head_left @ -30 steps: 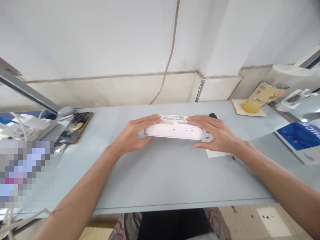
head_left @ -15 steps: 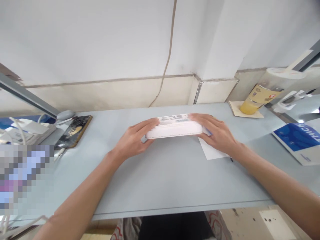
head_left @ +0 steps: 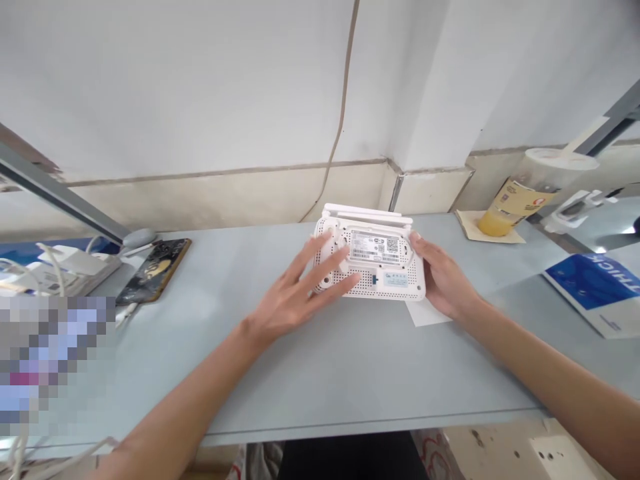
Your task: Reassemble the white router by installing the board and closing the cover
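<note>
Left hand (head_left: 295, 300) open, fingers splayed, resting on white router (head_left: 383, 248), underside up on table (head_left: 350, 377). Right hand (head_left: 440, 277) curled, fingers and thumb gripping router's right edge.

Bright, even light, faint shadows — soft glare on the pale desk (head_left: 520, 300). Edges bow from wide-angle distortion; a pixelated patch (head_left: 53, 360) blurs the lower left.
</note>
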A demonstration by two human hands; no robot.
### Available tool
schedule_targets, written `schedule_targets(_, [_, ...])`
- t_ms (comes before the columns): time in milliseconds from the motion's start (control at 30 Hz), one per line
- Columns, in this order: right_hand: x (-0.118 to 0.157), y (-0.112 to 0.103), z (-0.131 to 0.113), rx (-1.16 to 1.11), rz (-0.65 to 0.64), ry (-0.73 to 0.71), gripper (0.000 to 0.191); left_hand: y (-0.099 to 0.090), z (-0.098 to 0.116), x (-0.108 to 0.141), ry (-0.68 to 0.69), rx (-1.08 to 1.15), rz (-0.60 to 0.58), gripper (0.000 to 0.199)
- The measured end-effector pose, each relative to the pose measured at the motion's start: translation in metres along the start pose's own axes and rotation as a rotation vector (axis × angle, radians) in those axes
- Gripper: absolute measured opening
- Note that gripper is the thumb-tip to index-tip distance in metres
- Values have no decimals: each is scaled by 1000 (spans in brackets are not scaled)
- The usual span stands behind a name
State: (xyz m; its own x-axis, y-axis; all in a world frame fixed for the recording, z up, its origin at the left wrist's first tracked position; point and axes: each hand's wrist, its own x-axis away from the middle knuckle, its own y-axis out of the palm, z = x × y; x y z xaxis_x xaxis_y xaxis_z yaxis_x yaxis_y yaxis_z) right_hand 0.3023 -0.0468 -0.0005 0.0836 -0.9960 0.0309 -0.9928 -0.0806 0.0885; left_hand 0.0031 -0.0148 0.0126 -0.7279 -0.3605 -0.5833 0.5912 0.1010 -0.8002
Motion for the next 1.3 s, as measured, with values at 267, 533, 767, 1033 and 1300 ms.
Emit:
schedule_targets(267, [5,-1,6,207,159,-339,48,4,-5,-3,-578,847,122,69])
schedule_targets(533, [12,-5,11,482,168,-515,55,2,2,-4,-571,787,269,47])
schedule_targets(767, [10,1,12,331,120,-568,44,3,-1,-2,-600,848,310,44])
schedule_targets(1033, [-10,-39,-14,625,174,-466,45,12,-14,-6,-1021,1068,598,48])
schedule_targets(1300, [-19,-76,-13,1272,-133,-417,24,22,-18,-7,-1242,990,531,54])
